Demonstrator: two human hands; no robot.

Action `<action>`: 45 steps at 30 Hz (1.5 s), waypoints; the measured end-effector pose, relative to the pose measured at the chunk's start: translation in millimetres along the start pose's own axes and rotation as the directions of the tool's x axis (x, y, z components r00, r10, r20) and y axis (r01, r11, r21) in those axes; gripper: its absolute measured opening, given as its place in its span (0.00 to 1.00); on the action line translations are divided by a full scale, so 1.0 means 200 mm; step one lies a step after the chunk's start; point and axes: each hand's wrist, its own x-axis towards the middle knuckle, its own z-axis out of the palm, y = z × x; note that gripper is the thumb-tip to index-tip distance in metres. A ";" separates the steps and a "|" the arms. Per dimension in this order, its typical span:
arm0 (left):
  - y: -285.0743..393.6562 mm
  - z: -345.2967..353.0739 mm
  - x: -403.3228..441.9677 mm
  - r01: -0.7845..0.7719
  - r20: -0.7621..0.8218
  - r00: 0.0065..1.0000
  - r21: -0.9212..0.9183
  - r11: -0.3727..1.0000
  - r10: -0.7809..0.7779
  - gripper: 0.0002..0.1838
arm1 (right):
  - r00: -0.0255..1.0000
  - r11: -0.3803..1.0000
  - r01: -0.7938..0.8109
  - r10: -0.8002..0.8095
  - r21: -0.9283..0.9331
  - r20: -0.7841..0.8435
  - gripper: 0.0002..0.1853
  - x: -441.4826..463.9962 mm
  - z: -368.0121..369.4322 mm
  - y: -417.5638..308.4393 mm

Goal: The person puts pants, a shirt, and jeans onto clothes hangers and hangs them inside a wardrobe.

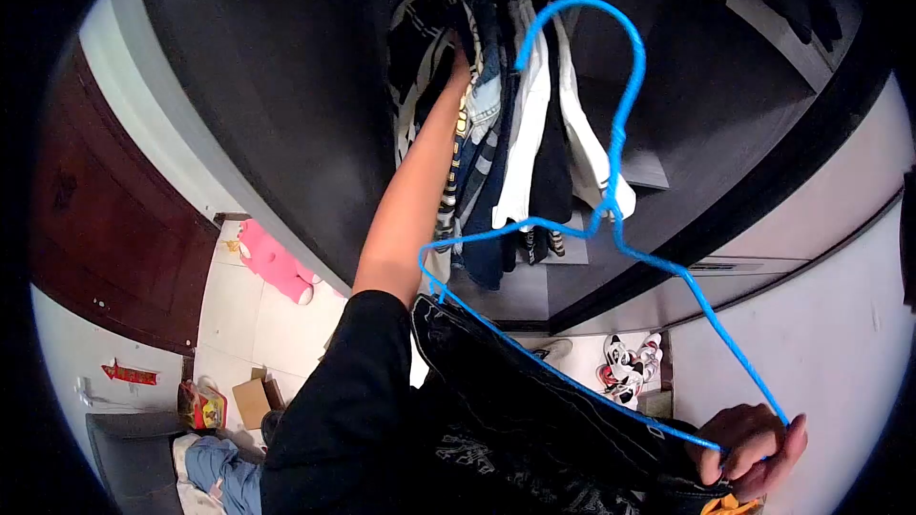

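Note:
A blue hanger is held up at the right by my right hand, whose fingers wrap round its lower corner. Black clothing with grey print hangs along the hanger's lower bar. My left arm reaches up into the wardrobe among the hanging clothes; the left hand is hidden between the garments, so its fingers do not show. White garments hang just right of that arm, behind the hanger's hook.
Dark wardrobe walls stand on both sides of the clothes. On the floor lie a pink plush toy, a cardboard box and shoes. A dark chair is at the lower left, beside blue-grey cloth.

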 end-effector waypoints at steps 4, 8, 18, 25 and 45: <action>0.02 -0.13 0.01 0.054 0.184 0.981 0.041 0.998 -0.061 0.36 | 0.997 1.000 0.006 -0.004 0.028 -0.073 0.42 0.07 0.03 0.02; 0.03 -0.27 -0.03 0.072 0.249 0.964 0.109 0.991 -0.097 0.35 | 0.985 0.998 -0.057 0.062 0.038 -0.160 0.41 0.19 0.04 0.06; 0.33 -0.94 -1.03 0.393 0.290 0.918 -0.594 0.702 -0.269 0.39 | 0.988 0.995 -0.082 0.088 0.055 -0.126 0.41 0.29 0.11 0.04; 0.74 -1.05 -1.79 0.208 -0.118 0.974 0.136 0.969 -0.192 0.27 | 0.985 0.977 -0.131 0.148 0.168 -0.093 0.36 0.24 0.23 0.09; 0.72 -0.96 -1.60 0.016 -0.189 0.982 0.186 0.983 0.019 0.34 | 0.995 0.993 0.053 -0.044 -0.105 0.085 0.34 0.67 1.06 0.66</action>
